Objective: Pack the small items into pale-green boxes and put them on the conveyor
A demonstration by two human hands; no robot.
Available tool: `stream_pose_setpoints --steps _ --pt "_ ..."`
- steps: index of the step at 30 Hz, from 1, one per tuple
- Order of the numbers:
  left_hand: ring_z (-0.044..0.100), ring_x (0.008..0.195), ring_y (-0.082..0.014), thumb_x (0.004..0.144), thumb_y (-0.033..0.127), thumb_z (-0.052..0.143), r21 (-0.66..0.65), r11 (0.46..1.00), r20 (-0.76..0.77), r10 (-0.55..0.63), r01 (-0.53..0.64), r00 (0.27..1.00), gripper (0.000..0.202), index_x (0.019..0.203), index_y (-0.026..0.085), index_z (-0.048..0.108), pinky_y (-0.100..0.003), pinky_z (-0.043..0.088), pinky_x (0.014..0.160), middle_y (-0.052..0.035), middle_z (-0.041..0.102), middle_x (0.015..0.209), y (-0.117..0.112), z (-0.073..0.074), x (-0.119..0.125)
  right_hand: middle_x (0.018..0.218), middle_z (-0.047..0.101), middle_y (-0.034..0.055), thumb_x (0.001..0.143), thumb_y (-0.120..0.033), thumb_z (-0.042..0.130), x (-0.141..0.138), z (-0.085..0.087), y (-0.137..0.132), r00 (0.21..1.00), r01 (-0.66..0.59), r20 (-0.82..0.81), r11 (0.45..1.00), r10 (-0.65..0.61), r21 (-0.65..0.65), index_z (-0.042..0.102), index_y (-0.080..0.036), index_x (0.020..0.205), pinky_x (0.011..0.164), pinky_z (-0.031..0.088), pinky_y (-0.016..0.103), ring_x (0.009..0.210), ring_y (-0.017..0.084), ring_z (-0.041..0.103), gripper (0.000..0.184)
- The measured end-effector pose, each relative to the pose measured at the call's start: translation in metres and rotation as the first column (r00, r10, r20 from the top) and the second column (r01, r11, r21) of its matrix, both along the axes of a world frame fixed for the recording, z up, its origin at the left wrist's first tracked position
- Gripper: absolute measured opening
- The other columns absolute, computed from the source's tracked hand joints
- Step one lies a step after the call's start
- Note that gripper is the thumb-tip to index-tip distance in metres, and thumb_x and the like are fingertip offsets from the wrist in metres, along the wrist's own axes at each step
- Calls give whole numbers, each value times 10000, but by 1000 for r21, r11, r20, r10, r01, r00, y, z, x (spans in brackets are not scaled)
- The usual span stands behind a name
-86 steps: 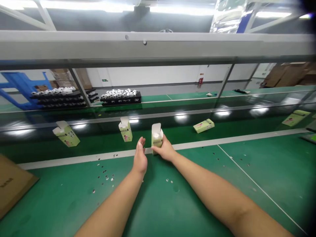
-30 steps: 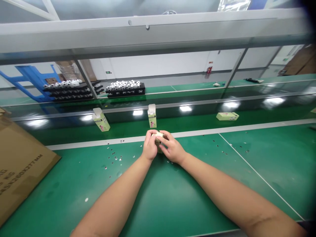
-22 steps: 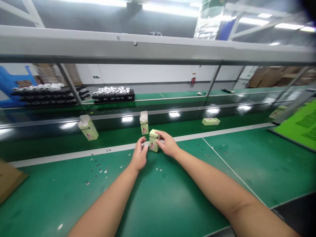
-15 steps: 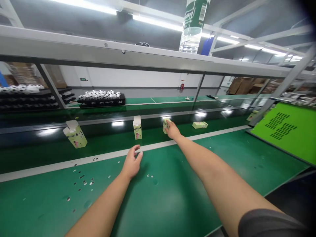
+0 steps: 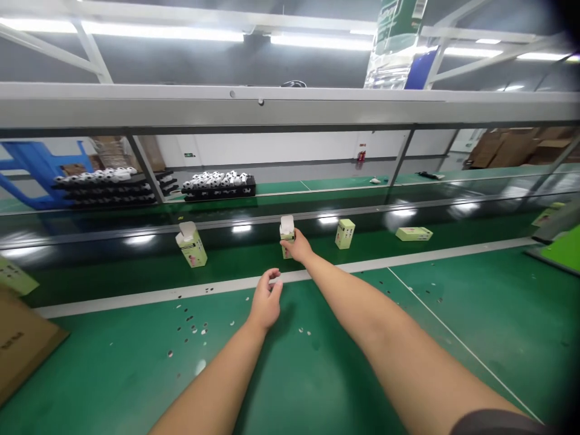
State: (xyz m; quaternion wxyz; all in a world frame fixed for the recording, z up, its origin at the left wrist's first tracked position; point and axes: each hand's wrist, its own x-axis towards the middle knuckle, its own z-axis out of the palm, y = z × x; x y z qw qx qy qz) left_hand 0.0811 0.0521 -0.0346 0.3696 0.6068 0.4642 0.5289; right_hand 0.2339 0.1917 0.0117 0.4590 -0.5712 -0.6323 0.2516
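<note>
My right hand (image 5: 299, 246) reaches over the dark belt and has its thumb and fingers around a small light-green carton (image 5: 287, 226). This carton stands upright with its white top flaps raised. My left hand (image 5: 266, 300) hovers over the green work surface near the pale strip, empty, its fingers loosely curved and apart. Right of the gripped carton stands a closed green carton (image 5: 345, 234). Farther right, another carton (image 5: 414, 234) lies on its side. To the left, an open-topped carton (image 5: 192, 246) stands tilted in view.
A brown cardboard box (image 5: 27, 344) sits at the left edge, beside a partly visible green carton (image 5: 17, 275). Small round scraps (image 5: 194, 330) dot the green surface (image 5: 317, 386). Behind are black trays (image 5: 219, 192) of football-patterned items. A shelf beam (image 5: 317, 112) crosses above, bearing a bottle (image 5: 393, 51).
My right hand has let go of the closed carton and moved left onto the open-topped one. The view has turned leftward, bringing the cardboard box in. My left hand keeps its pose.
</note>
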Motion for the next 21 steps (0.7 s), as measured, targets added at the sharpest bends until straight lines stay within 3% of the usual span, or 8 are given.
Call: stream_pose_setpoints --steps 3,5,7,9,13,17,19,21 --pt "504 1231 -211 948 461 412 18 991 151 128 -133 980 390 1239 228 526 -385 393 1049 -96 563 1282 5 5 -8 1100 663 101 799 -355 649 -15 -3 -27 997 -44 -54 998 46 38 566 -173 1132 905 489 413 992 250 636 389" --pt "493 1261 -204 960 523 333 -9 982 294 185 -190 938 465 1305 253 491 -372 407 1039 -86 544 1333 8 10 -9 1121 657 75 797 -361 659 -22 -13 -59 968 -211 -123 975 219 75 561 -202 1141 901 496 384 1003 232 633 391" --pt "529 1232 -206 958 571 269 -69 987 401 164 -149 901 534 1334 256 482 -354 449 993 -78 564 1330 8 16 -6 1186 631 77 820 -413 644 -30 -25 -95 893 -379 -214 918 396 119 535 -220 1209 936 484 379 1067 233 610 447" --pt "584 1155 -215 951 583 282 -126 988 417 132 -86 900 549 1258 223 561 -338 477 947 -78 629 1241 6 22 -1 1230 605 82 888 -526 524 -38 -35 -123 815 -422 -364 892 451 162 505 -224 1258 981 460 378 1134 231 577 478" --pt "638 980 -210 953 499 356 -142 988 400 109 -55 910 434 1065 188 636 -319 508 848 -65 687 1033 -2 29 8 994 665 60 930 -638 270 -52 -37 -145 652 -368 -700 929 291 43 564 -222 1126 838 515 361 992 225 622 546" --pt "632 806 -163 880 340 504 -124 988 470 -19 88 882 245 1076 208 568 -282 510 724 -29 652 940 1 33 7 793 620 3 874 -479 450 -56 -22 -141 621 -350 -769 931 152 -99 569 -229 969 686 503 311 773 189 601 293" --pt "623 841 -146 799 225 580 -50 994 507 -58 97 860 296 1090 229 525 -268 500 757 -18 630 986 6 36 5 816 607 -13 795 -334 530 -54 -13 -137 619 -332 -767 941 168 -62 550 -234 960 684 491 283 766 166 585 194" --pt "606 879 -134 738 153 619 57 996 502 -84 64 861 326 1039 234 525 -259 482 801 -6 611 987 10 39 1 883 606 -18 701 -215 571 -50 -8 -131 618 -304 -750 952 235 48 536 -238 946 717 491 269 811 155 583 249"
